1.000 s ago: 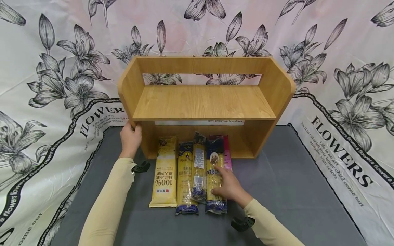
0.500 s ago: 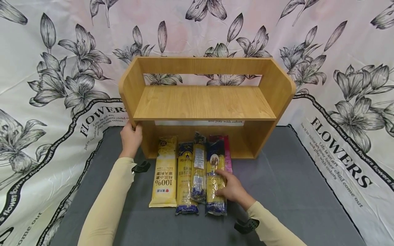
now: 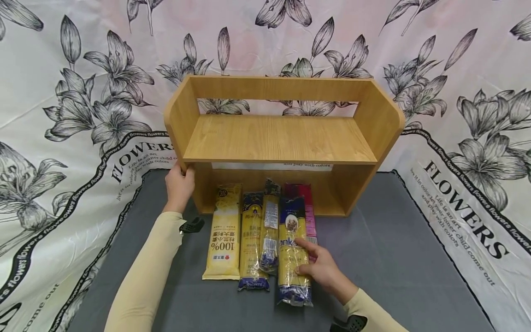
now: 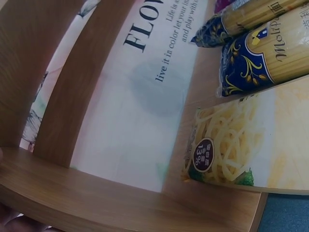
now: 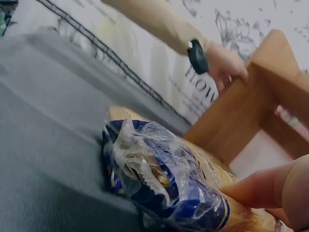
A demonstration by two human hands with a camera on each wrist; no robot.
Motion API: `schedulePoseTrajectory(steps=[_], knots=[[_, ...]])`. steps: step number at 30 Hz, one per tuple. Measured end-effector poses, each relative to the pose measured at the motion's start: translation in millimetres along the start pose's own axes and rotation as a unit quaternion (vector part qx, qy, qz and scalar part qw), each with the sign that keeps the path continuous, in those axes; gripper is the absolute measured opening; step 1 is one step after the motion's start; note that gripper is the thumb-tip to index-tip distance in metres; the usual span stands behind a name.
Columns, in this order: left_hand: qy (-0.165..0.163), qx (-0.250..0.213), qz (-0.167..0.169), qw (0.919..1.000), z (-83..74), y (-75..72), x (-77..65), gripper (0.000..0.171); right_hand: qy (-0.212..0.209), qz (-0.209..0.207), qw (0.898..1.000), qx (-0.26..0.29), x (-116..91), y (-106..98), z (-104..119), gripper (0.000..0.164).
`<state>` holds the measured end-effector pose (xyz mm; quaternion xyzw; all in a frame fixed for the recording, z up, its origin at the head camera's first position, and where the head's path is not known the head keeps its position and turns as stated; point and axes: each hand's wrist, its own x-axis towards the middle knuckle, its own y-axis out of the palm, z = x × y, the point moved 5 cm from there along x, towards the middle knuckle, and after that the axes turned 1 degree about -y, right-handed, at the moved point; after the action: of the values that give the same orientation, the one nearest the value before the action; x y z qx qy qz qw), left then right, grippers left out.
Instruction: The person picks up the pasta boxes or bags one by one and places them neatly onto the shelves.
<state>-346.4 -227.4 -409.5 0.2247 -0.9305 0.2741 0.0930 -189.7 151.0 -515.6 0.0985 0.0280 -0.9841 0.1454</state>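
Note:
My left hand [image 3: 179, 188] grips the front edge of the left side panel of a wooden shelf [image 3: 278, 138]. In the head view my right hand [image 3: 325, 269] holds a blue-and-yellow spaghetti pack [image 3: 289, 230] between thumb and fingers. The right wrist view shows that pack's crinkled clear-and-blue end [image 5: 164, 179] close up. Left of it lie a narrower spaghetti pack [image 3: 270, 230], another blue-ended spaghetti pack [image 3: 252, 244] and a pale yellow noodle pack [image 3: 223, 230]. A pink pack [image 3: 304, 193] lies partly hidden behind the held one.
The packs' far ends reach into the shelf's lower compartment [image 3: 332, 193]. Grey cloth [image 3: 394, 258] covers the table in front and to both sides. Behind the shelf hangs a white floral curtain [image 3: 103, 92] with printed lettering.
My right hand has drawn the spaghetti pack toward me, so its far end sits lower and more of the pink pack shows. The left hand keeps its grip on the shelf.

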Motion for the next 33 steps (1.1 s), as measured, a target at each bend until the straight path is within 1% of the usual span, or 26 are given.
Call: schedulePoseTrajectory(steps=[4, 7, 9, 15, 16, 18, 22, 25, 28, 33], knots=[[0.006, 0.003, -0.006, 1.0, -0.9, 0.6, -0.4, 0.034, -0.009, 0.039, 0.999, 0.012, -6.1, 7.1, 14.1, 0.087], [0.006, 0.006, -0.006, 0.9999, -1.4, 0.2, -0.4, 0.034, -0.025, 0.085, 0.996, 0.018, -9.8, 16.6, 28.5, 0.085], [0.005, 0.006, -0.004, 1.0, -1.3, 0.2, -0.4, 0.033, -0.035, 0.118, 0.992, 0.024, -12.5, 24.1, 38.9, 0.084], [0.008, 0.01, -0.004, 0.9999, -1.3, 0.2, -0.1, 0.033, -0.072, 0.193, 0.979, -0.012, -20.7, 43.3, 78.0, 0.077], [0.008, 0.012, -0.004, 0.9999, -1.1, 0.1, 0.0, 0.033, -0.076, 0.205, 0.976, -0.011, -21.6, 46.1, 85.4, 0.077], [0.006, 0.013, -0.004, 0.9999, -1.2, 0.0, -0.1, 0.033, -0.082, 0.228, 0.97, 0.0, -23.0, 51.4, 101.3, 0.076], [0.009, 0.015, -0.007, 0.9998, -0.3, -0.7, -0.3, 0.033, -0.077, 0.263, 0.961, 0.032, -22.7, 60.1, 133.7, 0.077], [0.008, 0.013, -0.006, 0.9999, 0.9, 0.0, -0.5, 0.033, -0.068, 0.269, 0.96, 0.048, -17.3, 63.8, 156.0, 0.079], [0.004, 0.011, -0.006, 0.9999, 1.7, 0.5, -0.8, 0.033, -0.052, 0.257, 0.963, 0.059, -5.8, 65.1, 174.1, 0.08], [0.006, 0.009, -0.007, 0.9999, 1.0, 0.7, -1.2, 0.034, -0.038, 0.201, 0.977, 0.066, 24.9, 65.2, 195.7, 0.079]])
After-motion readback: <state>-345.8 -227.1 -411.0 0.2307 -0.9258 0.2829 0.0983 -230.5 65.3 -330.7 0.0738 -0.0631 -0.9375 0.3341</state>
